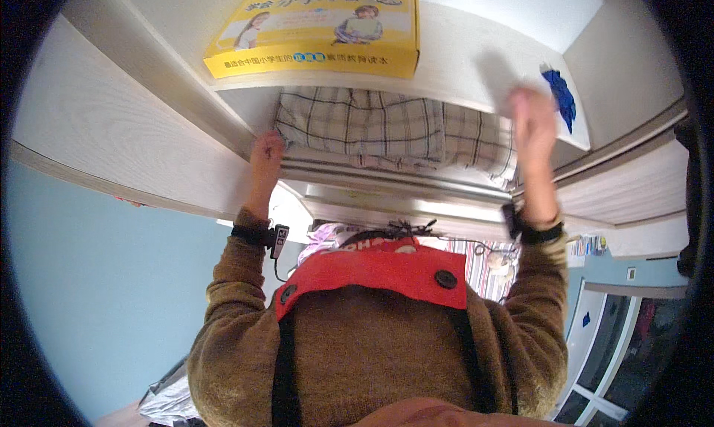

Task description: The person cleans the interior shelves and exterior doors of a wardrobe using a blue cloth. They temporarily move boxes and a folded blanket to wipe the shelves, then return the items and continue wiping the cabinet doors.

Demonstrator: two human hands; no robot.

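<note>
My left hand (268, 147) is at the left end of the folded plaid cloth (357, 120), inside the lower compartment of a pale wooden cabinet. Its fingers look curled, and whether they grip the fabric is hard to see. Blurred by motion, my right hand (532, 117) is raised in front of the right end of the shelf board (468, 76). A crumpled dark blue item (559, 98) lies on that board, just right of the hand. The plaid cloth lies below the board, its right end partly behind my right hand and forearm.
A yellow printed box (312, 31) rests on the shelf at the upper left, close to its front edge. Pale cabinet panels flank the opening, including a broad left one (111, 115). Below the compartment are rails (390, 179). Each wrist wears a black strap with a device.
</note>
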